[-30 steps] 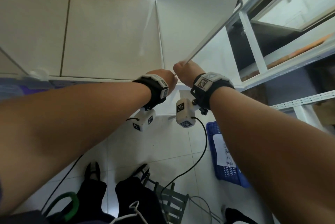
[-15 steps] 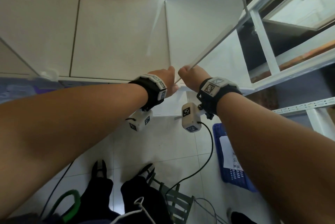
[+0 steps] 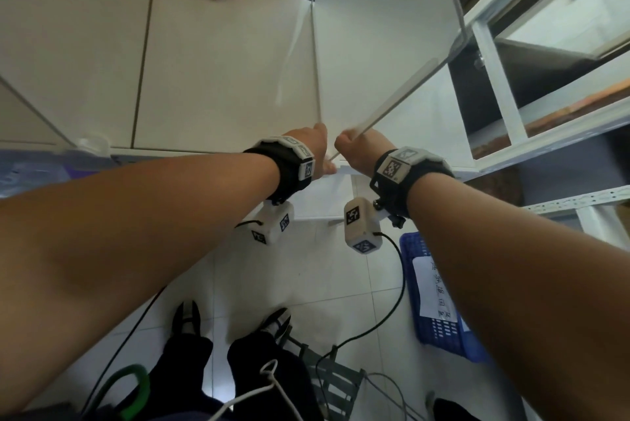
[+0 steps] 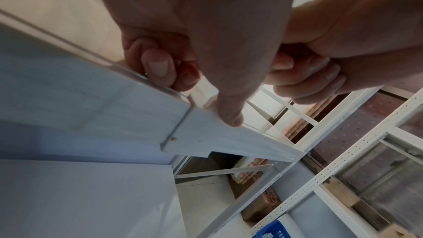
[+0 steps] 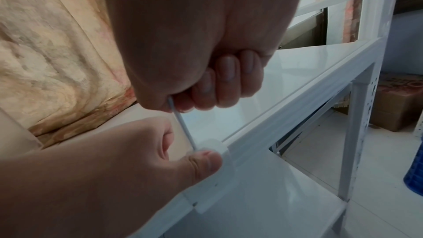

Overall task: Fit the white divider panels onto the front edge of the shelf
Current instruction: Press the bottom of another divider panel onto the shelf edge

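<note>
Divider panel (image 3: 381, 46) edge inside right grip (image 3: 354, 148), beside left grip (image 3: 313, 144).

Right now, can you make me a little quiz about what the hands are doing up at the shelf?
1. True or false: the right hand grips the white divider panel by its thin edge.
2. What does the left hand's thumb press on: A) the small white clip on the shelf's front edge, B) the blue basket, C) the cable?
3. Fill in: the panel's lower corner meets the ____.

Key: 1 true; 2 A; 3 clip.
</note>
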Action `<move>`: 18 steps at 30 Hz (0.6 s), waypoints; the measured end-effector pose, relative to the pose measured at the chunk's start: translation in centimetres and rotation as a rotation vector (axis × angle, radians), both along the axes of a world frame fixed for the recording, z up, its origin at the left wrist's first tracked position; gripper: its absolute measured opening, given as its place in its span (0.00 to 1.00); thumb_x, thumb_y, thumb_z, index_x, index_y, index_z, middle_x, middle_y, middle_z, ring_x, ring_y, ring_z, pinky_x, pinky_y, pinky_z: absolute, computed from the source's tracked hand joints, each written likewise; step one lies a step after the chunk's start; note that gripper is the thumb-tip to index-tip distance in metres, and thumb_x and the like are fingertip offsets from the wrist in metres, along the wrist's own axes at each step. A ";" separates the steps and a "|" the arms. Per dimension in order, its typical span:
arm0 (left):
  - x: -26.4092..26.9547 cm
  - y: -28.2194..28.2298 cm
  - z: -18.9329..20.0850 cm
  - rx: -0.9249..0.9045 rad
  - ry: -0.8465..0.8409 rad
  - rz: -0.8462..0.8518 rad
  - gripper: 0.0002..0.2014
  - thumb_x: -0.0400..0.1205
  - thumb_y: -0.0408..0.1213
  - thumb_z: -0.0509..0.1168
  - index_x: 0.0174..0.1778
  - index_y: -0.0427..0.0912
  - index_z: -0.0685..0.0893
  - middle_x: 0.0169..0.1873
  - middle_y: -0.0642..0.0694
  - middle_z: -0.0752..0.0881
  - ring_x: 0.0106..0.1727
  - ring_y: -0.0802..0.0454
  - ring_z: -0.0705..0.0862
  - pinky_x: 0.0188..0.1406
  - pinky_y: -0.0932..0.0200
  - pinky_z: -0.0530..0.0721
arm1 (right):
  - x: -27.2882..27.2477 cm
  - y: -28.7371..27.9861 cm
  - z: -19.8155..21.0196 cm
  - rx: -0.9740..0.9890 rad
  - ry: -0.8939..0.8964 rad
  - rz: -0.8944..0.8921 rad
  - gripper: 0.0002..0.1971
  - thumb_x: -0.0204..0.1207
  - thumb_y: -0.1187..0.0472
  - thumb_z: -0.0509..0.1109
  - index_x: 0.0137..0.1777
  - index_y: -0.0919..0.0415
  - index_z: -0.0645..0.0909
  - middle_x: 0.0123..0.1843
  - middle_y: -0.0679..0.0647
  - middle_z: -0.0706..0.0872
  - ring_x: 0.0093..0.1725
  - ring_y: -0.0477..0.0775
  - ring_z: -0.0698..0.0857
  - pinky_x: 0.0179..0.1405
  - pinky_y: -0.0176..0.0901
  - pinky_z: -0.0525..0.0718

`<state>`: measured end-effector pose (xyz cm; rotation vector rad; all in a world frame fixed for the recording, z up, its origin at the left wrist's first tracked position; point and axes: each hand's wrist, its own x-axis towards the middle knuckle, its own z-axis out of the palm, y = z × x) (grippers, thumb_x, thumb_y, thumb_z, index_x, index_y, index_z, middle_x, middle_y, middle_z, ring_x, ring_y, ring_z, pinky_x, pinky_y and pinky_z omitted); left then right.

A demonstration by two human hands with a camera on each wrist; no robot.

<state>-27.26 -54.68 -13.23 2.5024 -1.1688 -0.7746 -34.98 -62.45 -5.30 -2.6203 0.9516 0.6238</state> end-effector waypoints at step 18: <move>0.6 0.2 0.2 0.019 -0.001 -0.040 0.30 0.75 0.61 0.69 0.62 0.43 0.73 0.44 0.46 0.80 0.44 0.44 0.81 0.40 0.51 0.79 | 0.2 -0.3 -0.5 0.019 -0.014 -0.015 0.09 0.84 0.57 0.54 0.47 0.57 0.74 0.47 0.56 0.77 0.47 0.55 0.74 0.47 0.43 0.71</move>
